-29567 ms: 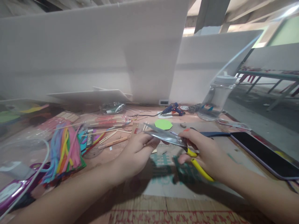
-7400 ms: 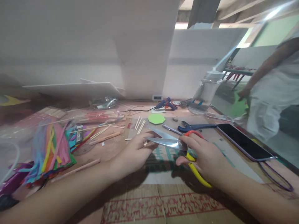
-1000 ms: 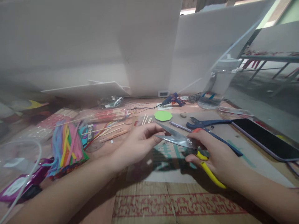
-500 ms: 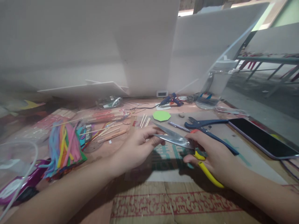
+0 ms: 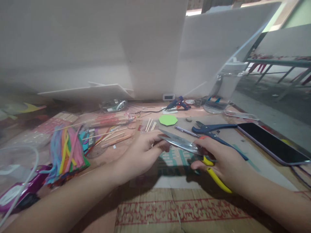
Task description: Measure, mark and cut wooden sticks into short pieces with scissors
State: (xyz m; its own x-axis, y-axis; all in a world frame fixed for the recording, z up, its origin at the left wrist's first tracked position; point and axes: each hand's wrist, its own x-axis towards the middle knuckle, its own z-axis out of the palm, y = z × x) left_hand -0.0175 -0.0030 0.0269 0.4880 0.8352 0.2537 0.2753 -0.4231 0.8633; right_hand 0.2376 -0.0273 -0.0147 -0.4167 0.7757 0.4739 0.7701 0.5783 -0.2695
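My right hand (image 5: 216,158) is wrapped round the handles of a pair of scissors (image 5: 182,142) with yellow and red grips. The blades point left and lie almost closed. Their tips reach the fingers of my left hand (image 5: 145,152), which are pinched together; whatever is between them is too small to make out. Behind the blades, a green octagonal piece (image 5: 168,120) lies on the table, with several short sticks (image 5: 150,124) to its left. A pen (image 5: 186,131) rests just beyond the scissors.
Blue-handled pliers (image 5: 209,128) and a phone (image 5: 272,142) lie at the right. A glue gun (image 5: 178,103) and a clear jug (image 5: 223,87) stand behind. Colourful pipe cleaners (image 5: 66,152) and bagged sticks (image 5: 107,119) are at the left, near white boards (image 5: 92,92).
The scissor blades have closed from a wider gap. Both hands have stayed in nearly the same place.
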